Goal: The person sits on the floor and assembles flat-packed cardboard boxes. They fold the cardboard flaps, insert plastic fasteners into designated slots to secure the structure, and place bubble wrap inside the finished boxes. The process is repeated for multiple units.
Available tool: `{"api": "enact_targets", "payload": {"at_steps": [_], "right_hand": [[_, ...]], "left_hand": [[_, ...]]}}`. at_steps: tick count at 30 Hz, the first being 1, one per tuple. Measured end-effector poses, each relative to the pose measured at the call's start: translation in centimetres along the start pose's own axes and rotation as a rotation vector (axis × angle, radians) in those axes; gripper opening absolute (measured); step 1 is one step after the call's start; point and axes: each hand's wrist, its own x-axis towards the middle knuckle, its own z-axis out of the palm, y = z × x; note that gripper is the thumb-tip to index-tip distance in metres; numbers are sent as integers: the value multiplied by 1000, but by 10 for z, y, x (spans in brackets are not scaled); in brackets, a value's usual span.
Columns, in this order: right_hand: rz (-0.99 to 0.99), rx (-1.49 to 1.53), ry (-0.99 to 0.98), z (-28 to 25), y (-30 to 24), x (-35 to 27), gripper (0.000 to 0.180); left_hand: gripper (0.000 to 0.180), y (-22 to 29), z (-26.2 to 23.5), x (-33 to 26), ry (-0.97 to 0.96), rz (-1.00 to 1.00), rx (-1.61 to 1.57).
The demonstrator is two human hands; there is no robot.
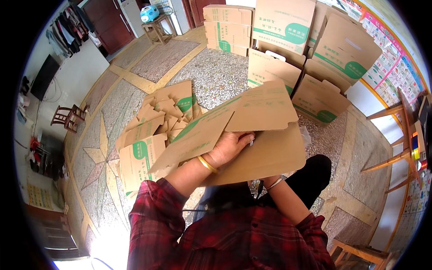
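A brown cardboard box (265, 153), partly unfolded and printed with green, lies tilted across my lap. My left hand (230, 147), with a yellow bangle at the wrist, reaches over it and holds it where its panels meet; the thumb shows on top, while some fingers are hidden by the cardboard. From the lower right my right hand (271, 181), with a silver-coloured bangle, goes beneath the box. The cardboard covers its fingers, so I cannot see their grip.
A heap of flattened cardboard boxes (155, 123) lies on the floor at left. Formed boxes (274, 69) stand stacked ahead and to the right. A wooden table (391, 112) is at the far right, a wooden stool (362, 253) at lower right, and a small chair (69, 116) at far left.
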Motion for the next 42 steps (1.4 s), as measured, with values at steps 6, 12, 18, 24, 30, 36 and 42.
{"api": "enact_targets", "payload": {"at_steps": [6,12,18,24,30,36,42], "right_hand": [[6,5,17,-1,5,4,27],[-3,-12,21,4,13,1,28],[-10,-3,-1,15,12,-4,29],[-11,-3,-6,22,13,-5,30],[-13,4,-2,20,12,-2,31],[-8,7,11,15,11,0,32],[0,7,20,12,9,-3,34]], "left_hand": [[25,-16,6,-3,-82,-185,-149],[20,1,6,-7,3,143,336],[14,12,-4,-6,-28,126,607],[13,-11,-4,-5,-27,255,807],[15,3,-17,-5,-169,136,563],[16,1,1,-2,-52,119,780],[13,-23,13,-6,-130,146,1152]]}}
